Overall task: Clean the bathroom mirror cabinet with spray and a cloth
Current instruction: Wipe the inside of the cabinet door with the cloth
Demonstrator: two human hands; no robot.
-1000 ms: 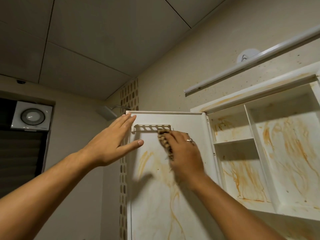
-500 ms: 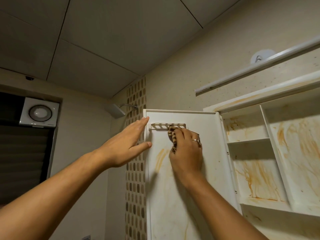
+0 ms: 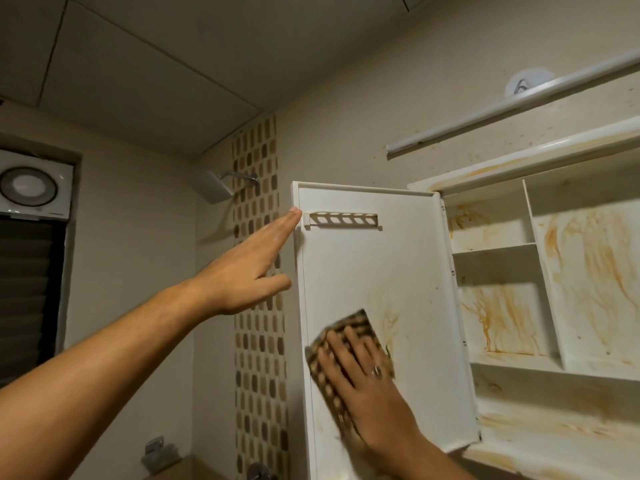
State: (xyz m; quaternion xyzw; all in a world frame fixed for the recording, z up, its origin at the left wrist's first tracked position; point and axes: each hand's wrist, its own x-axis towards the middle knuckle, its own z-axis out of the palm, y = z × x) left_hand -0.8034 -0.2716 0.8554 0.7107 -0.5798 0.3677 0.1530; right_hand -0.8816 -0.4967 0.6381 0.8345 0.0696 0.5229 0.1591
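Right hand (image 3: 360, 386) now lower on cabinet door (image 3: 377, 271), flat, pressing checked cloth (image 3: 346, 334), left hand (image 3: 242, 271) open, fingertips steadying door edge

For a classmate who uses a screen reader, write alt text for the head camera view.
A right hand presses a checked cloth flat against the inside of an open white cabinet door, while the left hand steadies the door's outer edge. Orange stains streak the door and the cabinet shelves to the right.
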